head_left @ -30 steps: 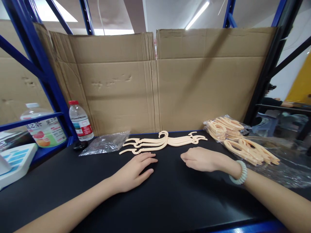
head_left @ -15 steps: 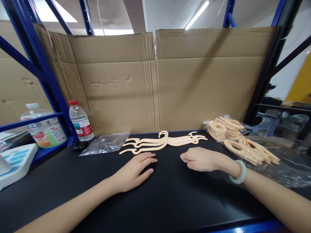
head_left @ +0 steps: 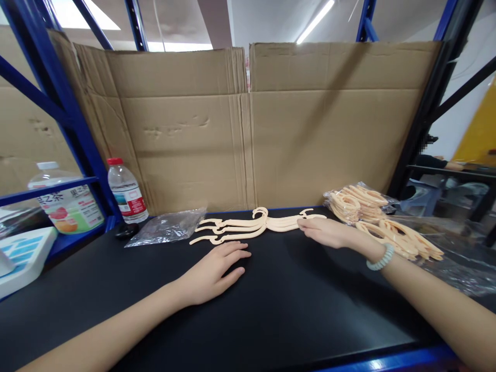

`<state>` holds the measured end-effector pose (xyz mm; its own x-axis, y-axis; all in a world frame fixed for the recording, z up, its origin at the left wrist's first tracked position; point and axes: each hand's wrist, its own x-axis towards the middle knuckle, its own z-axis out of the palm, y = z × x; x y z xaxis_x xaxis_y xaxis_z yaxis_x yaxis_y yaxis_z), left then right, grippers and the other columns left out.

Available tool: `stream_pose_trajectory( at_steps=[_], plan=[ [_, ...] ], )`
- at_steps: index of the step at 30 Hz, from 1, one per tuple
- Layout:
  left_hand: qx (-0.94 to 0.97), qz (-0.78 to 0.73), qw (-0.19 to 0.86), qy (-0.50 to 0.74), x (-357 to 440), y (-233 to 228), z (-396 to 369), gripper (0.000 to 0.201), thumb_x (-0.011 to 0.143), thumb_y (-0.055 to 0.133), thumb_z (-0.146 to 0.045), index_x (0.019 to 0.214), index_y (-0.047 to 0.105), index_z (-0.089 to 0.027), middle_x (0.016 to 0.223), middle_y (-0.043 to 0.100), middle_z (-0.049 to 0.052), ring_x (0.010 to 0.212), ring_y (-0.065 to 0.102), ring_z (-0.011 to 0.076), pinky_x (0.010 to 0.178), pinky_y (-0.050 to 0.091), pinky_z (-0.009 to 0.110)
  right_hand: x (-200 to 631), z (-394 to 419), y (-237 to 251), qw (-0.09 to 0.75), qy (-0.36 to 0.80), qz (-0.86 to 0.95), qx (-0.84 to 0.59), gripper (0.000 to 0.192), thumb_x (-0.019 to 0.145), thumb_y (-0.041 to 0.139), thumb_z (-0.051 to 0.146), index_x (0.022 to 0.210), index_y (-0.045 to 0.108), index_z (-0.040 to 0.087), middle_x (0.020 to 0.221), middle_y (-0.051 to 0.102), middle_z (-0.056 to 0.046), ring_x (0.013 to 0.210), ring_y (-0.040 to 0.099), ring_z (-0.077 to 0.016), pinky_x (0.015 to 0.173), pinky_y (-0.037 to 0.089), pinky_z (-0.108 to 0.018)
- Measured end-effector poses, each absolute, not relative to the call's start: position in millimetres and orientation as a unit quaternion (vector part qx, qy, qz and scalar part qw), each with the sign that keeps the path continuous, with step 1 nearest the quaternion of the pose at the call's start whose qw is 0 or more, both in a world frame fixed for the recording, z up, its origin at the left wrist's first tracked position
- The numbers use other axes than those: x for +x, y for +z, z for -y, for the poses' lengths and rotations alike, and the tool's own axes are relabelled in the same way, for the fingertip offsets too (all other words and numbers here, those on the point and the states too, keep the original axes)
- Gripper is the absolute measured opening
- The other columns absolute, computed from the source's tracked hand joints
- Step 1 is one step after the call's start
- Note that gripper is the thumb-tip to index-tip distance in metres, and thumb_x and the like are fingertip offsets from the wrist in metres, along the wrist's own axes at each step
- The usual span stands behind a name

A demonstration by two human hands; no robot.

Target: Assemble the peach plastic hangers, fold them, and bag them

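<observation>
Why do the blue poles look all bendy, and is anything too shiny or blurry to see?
Head view: the wide lens bows and splays the blue rack posts toward the edges; the ceiling strip light and the window at top left blow out white; the clear plastic at right glints; the hangers and both hands look sharp.
</observation>
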<state>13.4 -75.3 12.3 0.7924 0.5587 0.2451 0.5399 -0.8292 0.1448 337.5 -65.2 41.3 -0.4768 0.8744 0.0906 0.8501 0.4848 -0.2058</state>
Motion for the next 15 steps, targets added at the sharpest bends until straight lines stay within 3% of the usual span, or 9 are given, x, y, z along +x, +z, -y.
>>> stream_pose_trajectory(
  at_steps=[5,15],
  plan=[
    [0.948,-0.288,0.029,0.133,12.6,12.2,74.9,0.033,0.094,0.043,-0.028,0.125,0.053,-0.024,0.136,0.050,0.008,0.127,0.045,0.0242,0.106,0.039,0.042,353.1,54.6,40.0,0.121,0.046,0.832,-0.539,0.015,0.085,0.037,0.018,0.081,0.052,0.017,0.088,0.061,-0.008,0.079,0.055,-0.0185,0.070,0.038,-0.027],
    [0.946,-0.291,0.040,0.140,12.3,10.3,74.2,0.034,0.093,0.044,-0.027,0.125,0.054,-0.023,0.137,0.050,0.009,0.127,0.045,0.0250,0.106,0.038,0.043,362.8,38.2,26.7,0.147,-0.001,0.810,-0.568,0.009,0.071,0.048,0.016,0.063,0.045,0.019,0.061,0.051,0.001,0.056,0.045,-0.0118,0.054,0.029,-0.023]
  ],
)
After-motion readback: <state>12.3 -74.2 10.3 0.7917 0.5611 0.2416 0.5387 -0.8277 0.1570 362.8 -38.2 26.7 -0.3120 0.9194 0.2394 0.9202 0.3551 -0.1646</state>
